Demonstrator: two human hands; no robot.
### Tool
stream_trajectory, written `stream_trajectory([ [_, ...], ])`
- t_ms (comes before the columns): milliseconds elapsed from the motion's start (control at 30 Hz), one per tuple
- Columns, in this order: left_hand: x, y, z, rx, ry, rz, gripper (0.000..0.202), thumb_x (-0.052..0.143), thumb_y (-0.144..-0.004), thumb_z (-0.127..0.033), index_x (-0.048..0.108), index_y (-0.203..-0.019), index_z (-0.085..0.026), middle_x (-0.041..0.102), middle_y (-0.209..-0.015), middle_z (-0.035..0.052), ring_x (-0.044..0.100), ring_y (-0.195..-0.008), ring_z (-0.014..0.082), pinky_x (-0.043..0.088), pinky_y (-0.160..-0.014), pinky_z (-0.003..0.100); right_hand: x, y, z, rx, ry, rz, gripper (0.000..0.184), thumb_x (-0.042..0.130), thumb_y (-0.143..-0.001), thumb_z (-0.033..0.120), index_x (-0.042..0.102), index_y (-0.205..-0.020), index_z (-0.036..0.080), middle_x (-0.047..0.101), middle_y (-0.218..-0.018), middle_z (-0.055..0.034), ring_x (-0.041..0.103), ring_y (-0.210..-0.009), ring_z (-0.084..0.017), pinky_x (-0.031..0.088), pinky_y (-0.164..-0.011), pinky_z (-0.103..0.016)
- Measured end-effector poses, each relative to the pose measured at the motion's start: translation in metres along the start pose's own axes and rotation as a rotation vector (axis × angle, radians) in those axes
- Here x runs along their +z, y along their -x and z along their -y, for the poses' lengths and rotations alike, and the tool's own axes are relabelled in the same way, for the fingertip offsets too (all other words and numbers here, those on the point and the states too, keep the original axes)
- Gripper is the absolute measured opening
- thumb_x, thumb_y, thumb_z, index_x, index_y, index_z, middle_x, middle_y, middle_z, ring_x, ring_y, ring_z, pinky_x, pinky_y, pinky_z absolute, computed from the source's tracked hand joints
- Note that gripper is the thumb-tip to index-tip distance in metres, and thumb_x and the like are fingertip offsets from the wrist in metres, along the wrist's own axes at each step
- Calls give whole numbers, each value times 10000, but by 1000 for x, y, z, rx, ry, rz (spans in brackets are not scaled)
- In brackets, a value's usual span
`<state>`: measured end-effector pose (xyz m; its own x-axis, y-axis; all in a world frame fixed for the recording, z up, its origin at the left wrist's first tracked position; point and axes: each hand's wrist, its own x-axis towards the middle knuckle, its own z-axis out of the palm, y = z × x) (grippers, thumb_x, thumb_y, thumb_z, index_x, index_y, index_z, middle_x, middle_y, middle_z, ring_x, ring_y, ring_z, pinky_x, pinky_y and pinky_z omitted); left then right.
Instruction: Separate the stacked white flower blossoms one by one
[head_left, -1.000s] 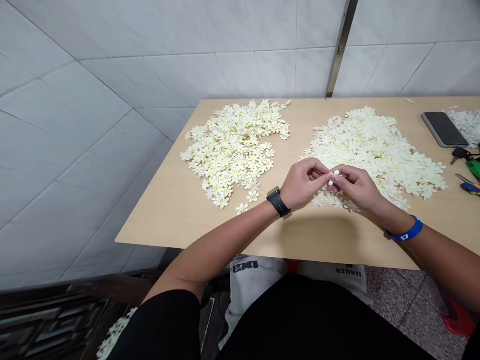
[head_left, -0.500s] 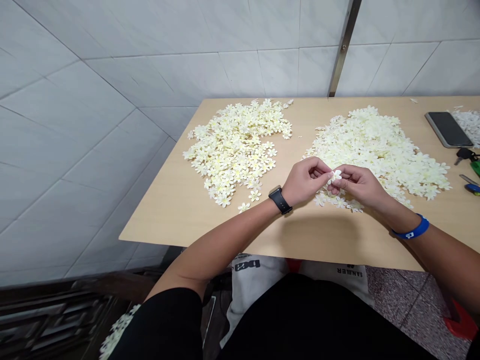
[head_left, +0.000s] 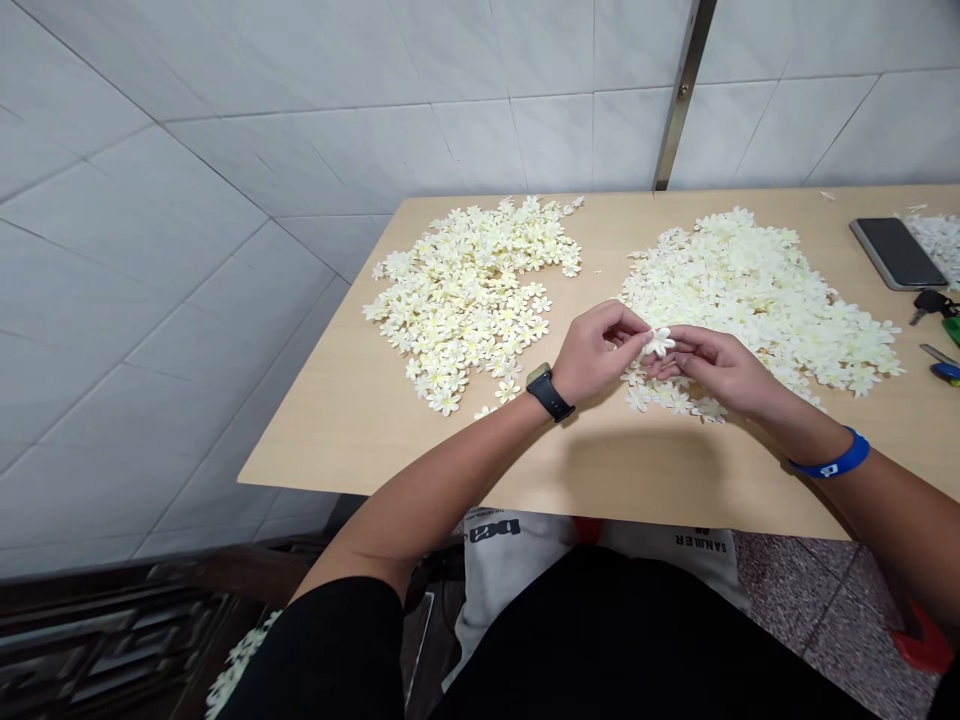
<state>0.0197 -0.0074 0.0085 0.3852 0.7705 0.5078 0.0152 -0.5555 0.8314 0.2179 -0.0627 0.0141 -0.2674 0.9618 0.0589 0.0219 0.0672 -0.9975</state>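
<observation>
A white artificial flower (head_left: 660,342) with several petals is pinched between the thumb and forefinger of my left hand (head_left: 600,350). My right hand (head_left: 716,365) is right beside it, its fingers stretched toward the bloom and its thumb a little apart from the petals. Both hands are raised over the table, at the near left side of a large heap of pale flowers (head_left: 750,290). To the left lies a second heap of flowers (head_left: 472,300), with yellowish centres. Whether a small part sits behind the held bloom is hidden by the fingers.
On the right of the wooden table (head_left: 322,420) lie a phone (head_left: 898,252), a key (head_left: 930,303), a blue-handled tool (head_left: 945,372) and a pile of small white pieces (head_left: 937,240). Tiled walls (head_left: 337,150) border the back and left. A metal strip (head_left: 684,95) runs down the back wall.
My left hand has moved slightly up and left with the flower. My right thumb has come away from the petals, and the right fingers have straightened.
</observation>
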Motion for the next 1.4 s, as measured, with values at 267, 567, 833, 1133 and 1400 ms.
stream_trajectory([
  [267,-6,-6,5,-71,45,-176,207,750,-860,-352,666,-843,-163,707,-846,30,653,-767,113,529,-728,250,8,7,3,28,-54,44,376,785,-858,412,727,-1185,237,796,-1134,-86,761,-1064,-225,600,-984,-409],
  [567,-9,-10,1,-166,200,-163,311,804,-813,-416,620,-842,-166,661,-774,5,635,-680,97,526,-636,239,14,15,15,-208,395,46,179,581,-976,263,701,-852,213,704,-739,-24,667,-694,-154,541,-681,-294],
  [833,3,-1,-4,-361,453,42,357,818,-803,-361,553,-943,-167,632,-805,-19,713,-682,99,596,-695,239,11,5,1,-190,302,-247,122,686,-903,273,630,-1004,233,675,-845,-23,651,-778,-177,549,-732,-334],
  [1133,8,1,0,-454,451,135,235,754,-833,-231,580,-974,-159,645,-778,-10,722,-699,115,610,-684,236,10,3,-1,-112,276,-303,179,758,-857,349,639,-912,227,670,-750,-8,649,-679,-168,541,-639,-316],
  [1400,5,1,4,-412,424,212,335,812,-801,-381,591,-891,-147,684,-728,13,697,-658,122,604,-676,275,7,3,7,-29,138,-150,314,795,-820,506,672,-826,218,726,-703,-34,675,-611,-173,582,-606,-327],
])
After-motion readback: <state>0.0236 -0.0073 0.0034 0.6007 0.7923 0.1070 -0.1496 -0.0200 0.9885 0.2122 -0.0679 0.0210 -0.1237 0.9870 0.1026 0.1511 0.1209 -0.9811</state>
